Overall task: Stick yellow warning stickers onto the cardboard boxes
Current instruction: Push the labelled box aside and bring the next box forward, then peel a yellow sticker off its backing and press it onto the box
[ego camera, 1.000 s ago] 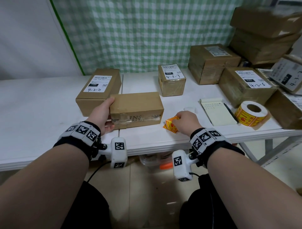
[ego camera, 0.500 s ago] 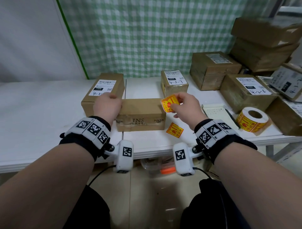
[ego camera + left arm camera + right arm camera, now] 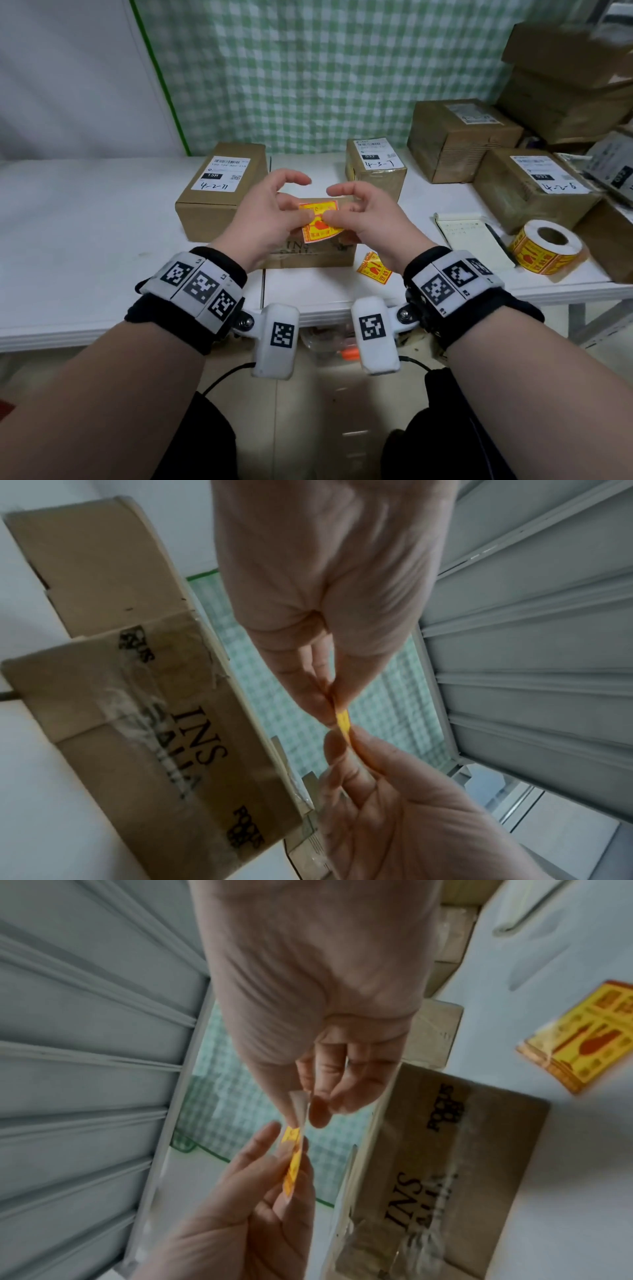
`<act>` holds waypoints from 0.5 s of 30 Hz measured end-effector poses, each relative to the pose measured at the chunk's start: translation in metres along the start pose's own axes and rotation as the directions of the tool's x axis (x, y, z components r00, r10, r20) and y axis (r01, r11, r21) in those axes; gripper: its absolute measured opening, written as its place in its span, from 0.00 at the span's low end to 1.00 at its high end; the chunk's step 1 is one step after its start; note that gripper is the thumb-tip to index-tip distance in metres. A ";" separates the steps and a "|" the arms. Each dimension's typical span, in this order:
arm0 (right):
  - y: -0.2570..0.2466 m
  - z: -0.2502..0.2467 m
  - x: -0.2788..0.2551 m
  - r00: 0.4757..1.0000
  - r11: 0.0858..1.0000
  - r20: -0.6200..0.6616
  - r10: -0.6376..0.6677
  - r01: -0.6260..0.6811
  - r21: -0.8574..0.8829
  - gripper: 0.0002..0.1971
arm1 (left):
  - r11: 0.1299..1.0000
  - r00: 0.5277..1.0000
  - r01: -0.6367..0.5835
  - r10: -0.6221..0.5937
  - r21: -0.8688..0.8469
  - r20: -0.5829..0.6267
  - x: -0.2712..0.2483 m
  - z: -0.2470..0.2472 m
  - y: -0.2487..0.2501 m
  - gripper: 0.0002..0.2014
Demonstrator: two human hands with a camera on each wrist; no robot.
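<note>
Both hands hold one yellow warning sticker (image 3: 320, 222) in the air just above the plain cardboard box (image 3: 310, 257) printed "INS". My left hand (image 3: 308, 217) pinches the sticker's left edge between thumb and fingers. My right hand (image 3: 329, 216) pinches the other side. In the right wrist view my right hand (image 3: 304, 1110) grips a white backing flap (image 3: 299, 1104), while the yellow sticker (image 3: 294, 1161) lies in the left hand's fingers (image 3: 260, 1150). In the left wrist view the sticker (image 3: 343, 722) shows edge-on beside the box (image 3: 154, 723). A second sticker (image 3: 375, 269) lies on the table.
A sticker roll (image 3: 544, 246) and a notepad (image 3: 472, 240) sit on the white table (image 3: 85, 240) at the right. Labelled boxes stand behind the box: one at the left (image 3: 222, 185), one in the middle (image 3: 375, 168), and more stacked at the right (image 3: 531, 185).
My right hand lifted a sticker off the table to above the box. My left hand let go of the box and came up to pinch the sticker too.
</note>
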State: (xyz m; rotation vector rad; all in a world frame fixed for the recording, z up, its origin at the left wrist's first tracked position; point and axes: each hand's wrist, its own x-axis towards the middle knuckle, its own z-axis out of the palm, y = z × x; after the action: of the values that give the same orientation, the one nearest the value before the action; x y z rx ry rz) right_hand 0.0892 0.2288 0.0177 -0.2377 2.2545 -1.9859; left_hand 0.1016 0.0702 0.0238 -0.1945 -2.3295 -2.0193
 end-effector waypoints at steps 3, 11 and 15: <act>0.010 0.007 0.000 0.995 0.993 0.051 0.083 -0.087 0.074 0.08 | 0.996 0.997 -0.030 0.023 -0.080 -0.078 0.001 -0.001 -0.010 0.17; 0.030 0.018 0.008 0.995 0.986 0.051 0.083 -0.089 0.141 0.08 | 0.992 1.000 -0.010 0.007 -0.126 -0.023 -0.003 -0.005 -0.036 0.17; 0.033 0.021 0.010 0.993 0.981 0.095 0.074 -0.090 0.173 0.08 | 0.993 0.994 -0.091 0.085 -0.072 -0.073 0.000 -0.007 -0.037 0.16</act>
State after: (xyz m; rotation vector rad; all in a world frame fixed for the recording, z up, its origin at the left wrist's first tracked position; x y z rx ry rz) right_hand 0.0820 0.2100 -0.0172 -0.2061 1.9878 -2.0735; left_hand 0.0963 0.0580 -0.0116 -0.2226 -2.1666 -2.0393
